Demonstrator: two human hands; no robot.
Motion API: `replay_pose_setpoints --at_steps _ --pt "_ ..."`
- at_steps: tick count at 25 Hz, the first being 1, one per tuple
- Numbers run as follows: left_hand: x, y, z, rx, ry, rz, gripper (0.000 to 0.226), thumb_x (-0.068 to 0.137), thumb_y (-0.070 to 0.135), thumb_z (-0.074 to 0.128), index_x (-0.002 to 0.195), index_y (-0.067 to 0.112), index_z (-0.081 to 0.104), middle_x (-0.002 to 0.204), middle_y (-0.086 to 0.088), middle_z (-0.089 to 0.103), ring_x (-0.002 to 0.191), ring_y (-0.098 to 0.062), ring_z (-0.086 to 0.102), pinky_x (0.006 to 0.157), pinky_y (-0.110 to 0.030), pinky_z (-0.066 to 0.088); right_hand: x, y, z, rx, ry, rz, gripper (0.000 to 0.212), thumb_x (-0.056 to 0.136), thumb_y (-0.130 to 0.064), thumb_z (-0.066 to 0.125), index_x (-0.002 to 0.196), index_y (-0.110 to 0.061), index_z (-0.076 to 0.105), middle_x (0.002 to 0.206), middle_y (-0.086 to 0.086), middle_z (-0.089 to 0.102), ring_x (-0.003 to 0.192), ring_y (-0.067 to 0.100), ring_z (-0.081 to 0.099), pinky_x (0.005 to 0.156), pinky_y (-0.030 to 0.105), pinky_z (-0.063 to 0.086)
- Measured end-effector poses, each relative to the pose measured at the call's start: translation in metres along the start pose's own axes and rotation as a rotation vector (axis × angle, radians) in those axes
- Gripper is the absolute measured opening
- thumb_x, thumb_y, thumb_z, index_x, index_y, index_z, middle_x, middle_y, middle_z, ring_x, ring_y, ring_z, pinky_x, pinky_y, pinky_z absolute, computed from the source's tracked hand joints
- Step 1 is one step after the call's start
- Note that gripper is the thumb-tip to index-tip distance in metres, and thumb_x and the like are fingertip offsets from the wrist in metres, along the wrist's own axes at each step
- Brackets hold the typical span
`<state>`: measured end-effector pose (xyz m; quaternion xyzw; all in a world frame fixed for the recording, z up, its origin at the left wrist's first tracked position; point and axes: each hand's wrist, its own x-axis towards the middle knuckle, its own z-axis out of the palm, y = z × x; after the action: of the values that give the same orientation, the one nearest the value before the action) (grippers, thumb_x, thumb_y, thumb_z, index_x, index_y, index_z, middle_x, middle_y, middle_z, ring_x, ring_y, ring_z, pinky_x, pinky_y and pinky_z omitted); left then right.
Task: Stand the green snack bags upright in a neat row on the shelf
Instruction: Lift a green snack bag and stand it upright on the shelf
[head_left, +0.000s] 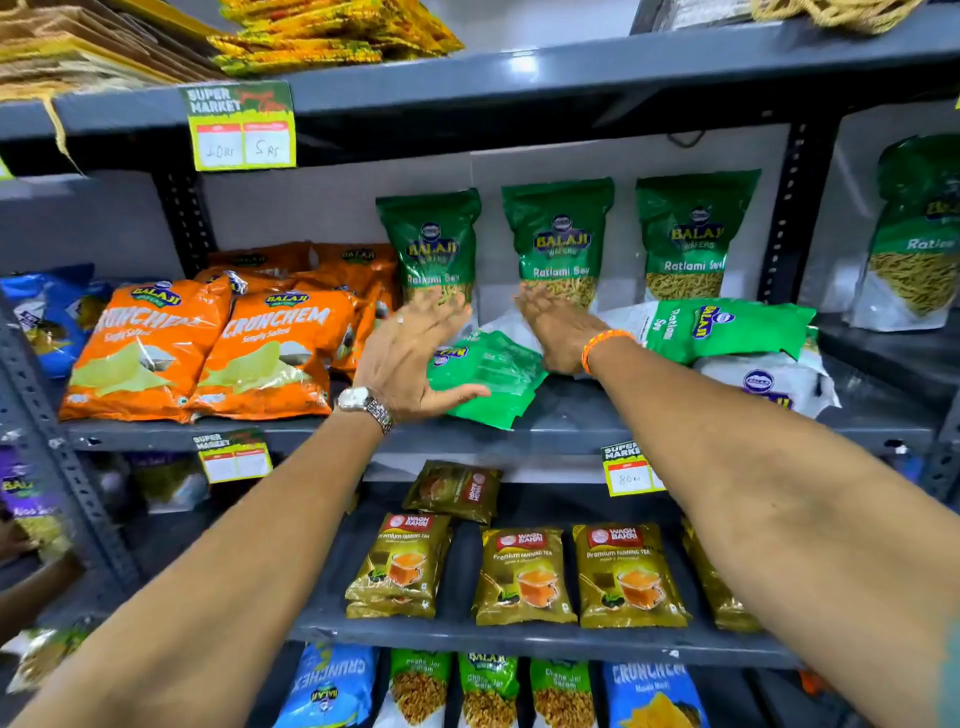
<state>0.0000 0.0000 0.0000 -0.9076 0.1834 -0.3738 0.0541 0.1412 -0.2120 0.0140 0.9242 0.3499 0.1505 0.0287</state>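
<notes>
Three green Ratlami Sev bags stand upright against the back of the grey shelf (566, 415): left bag (431, 241), middle bag (558, 234), right bag (691, 231). A green bag (488, 371) lies flat in front of them, and another green bag (727, 327) lies on its side at the right on white bags. My left hand (410, 358) is spread open just left of the flat bag, its thumb over the bag's front edge. My right hand (558, 330), fingers apart, reaches over the flat bag toward the foot of the middle upright bag.
Orange Crunchem bags (208, 353) fill the shelf's left half. A further green bag (914, 234) stands in the bay to the right, past the dark upright post (795, 208). Tea packets (524, 577) sit on the shelf below. Price tags (241, 127) hang from the shelf edges.
</notes>
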Motion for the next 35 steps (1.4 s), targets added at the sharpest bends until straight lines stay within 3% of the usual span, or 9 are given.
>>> replay_pose_setpoints --at_steps 5,9,16,19,22,24,26,30,35 --pt "-0.016 0.005 0.011 0.007 -0.03 0.074 0.067 0.072 0.067 0.073 0.11 0.012 0.078 0.11 -0.005 0.079 0.102 -0.026 0.075 0.088 -0.04 0.059 0.016 -0.002 -0.017 0.059 -0.133 -0.019 0.101 0.082 -0.001 0.066 0.161 -0.018 0.004 0.171 0.011 0.003 0.158 0.029 0.009 0.127 0.041 0.016" --pt "-0.015 0.003 0.015 0.012 -0.008 0.047 0.039 0.076 0.03 0.053 0.098 0.012 0.081 0.093 -0.007 0.08 0.082 -0.028 0.078 0.065 -0.038 0.062 0.017 -0.001 -0.015 0.065 -0.112 -0.024 0.104 0.081 0.004 0.069 0.161 -0.018 0.005 0.171 0.01 0.0 0.158 0.029 0.009 0.126 0.037 0.015" --pt "-0.011 -0.01 -0.006 0.062 0.341 0.02 0.033 0.072 0.004 0.053 0.095 0.006 0.076 0.084 -0.011 0.075 0.07 -0.032 0.071 0.052 -0.035 0.054 0.023 -0.004 -0.013 0.254 -0.013 -0.114 0.138 0.046 -0.037 0.099 0.159 -0.02 0.021 0.165 0.007 0.031 0.151 0.029 0.031 0.124 0.038 0.026" --pt "0.008 -0.019 -0.034 0.147 0.443 0.023 0.031 0.073 0.002 0.058 0.097 0.009 0.077 0.084 -0.009 0.073 0.072 -0.032 0.068 0.056 -0.037 0.049 0.031 -0.016 -0.009 0.396 0.037 -0.103 0.141 0.036 -0.047 0.098 0.156 -0.016 0.029 0.154 0.008 0.049 0.138 0.022 0.051 0.116 0.029 0.038" --pt "0.031 -0.029 -0.053 0.176 0.501 0.01 0.031 0.074 0.003 0.059 0.096 0.012 0.078 0.085 -0.007 0.074 0.076 -0.032 0.069 0.058 -0.039 0.049 0.041 -0.033 -0.012 0.557 0.085 -0.079 0.111 0.056 -0.056 0.084 0.146 -0.006 0.044 0.125 0.014 0.066 0.087 0.018 0.074 0.073 0.028 0.061" --pt "0.048 -0.034 -0.062 0.182 0.509 0.002 0.029 0.077 0.006 0.059 0.097 0.015 0.078 0.086 -0.005 0.075 0.078 -0.031 0.07 0.058 -0.038 0.051 0.043 -0.034 -0.02 0.61 0.083 -0.045 0.086 0.073 -0.033 0.086 0.144 -0.007 0.045 0.136 0.015 0.064 0.107 0.027 0.069 0.086 0.028 0.056" --pt "0.063 -0.039 -0.069 0.202 0.489 -0.019 0.026 0.081 0.011 0.06 0.097 0.019 0.08 0.086 -0.003 0.076 0.079 -0.029 0.071 0.059 -0.036 0.051 0.05 -0.036 -0.018 0.709 0.069 -0.025 0.097 0.064 -0.022 0.093 0.145 -0.011 0.04 0.138 0.011 0.063 0.126 0.029 0.06 0.107 0.035 0.047" --pt "0.098 -0.053 -0.077 0.154 0.387 -0.195 0.027 0.086 0.032 0.062 0.108 0.025 0.076 0.094 -0.005 0.079 0.09 -0.031 0.072 0.074 -0.041 0.054 0.057 -0.04 -0.019 0.994 0.059 -0.028 0.101 0.068 -0.004 0.088 0.147 -0.007 0.025 0.136 0.004 0.054 0.123 0.016 0.052 0.108 0.026 0.048" --pt "0.111 -0.08 -0.052 -0.063 0.487 -0.775 0.099 0.071 0.071 0.073 0.147 0.014 0.042 0.146 -0.008 0.053 0.137 -0.029 0.046 0.114 -0.038 0.032 0.071 -0.041 -0.01 1.228 0.066 -0.003 0.096 0.077 0.006 0.078 0.155 -0.007 0.024 0.152 0.013 0.048 0.133 0.019 0.047 0.109 0.026 0.038"
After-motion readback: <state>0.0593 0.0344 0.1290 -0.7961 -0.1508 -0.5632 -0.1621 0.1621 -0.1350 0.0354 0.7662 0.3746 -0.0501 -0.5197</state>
